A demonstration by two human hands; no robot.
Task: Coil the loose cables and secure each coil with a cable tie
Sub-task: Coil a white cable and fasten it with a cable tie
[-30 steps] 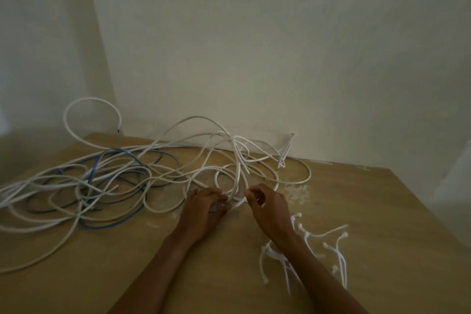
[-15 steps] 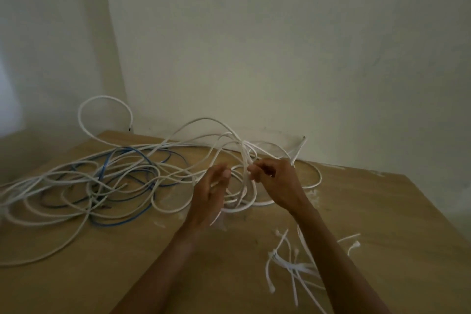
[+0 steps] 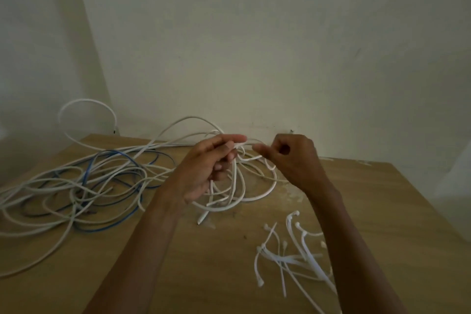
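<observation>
Head view: my left hand [image 3: 204,168] and right hand [image 3: 293,158] pinch the white cable [image 3: 234,186] above the tabletop [image 3: 382,211]. Cable ties [image 3: 293,257] lie at five o'clock.

Two hands are counted: one left hand [image 3: 204,171] and one right hand [image 3: 293,160]. One blue cable [image 3: 114,154] is seen in the tangle toward the table's [image 3: 382,211] left edge. The white cables [image 3: 76,214] overlap and cannot be counted. Roughly eight cable ties [image 3: 293,257] are piled near the front right.
</observation>
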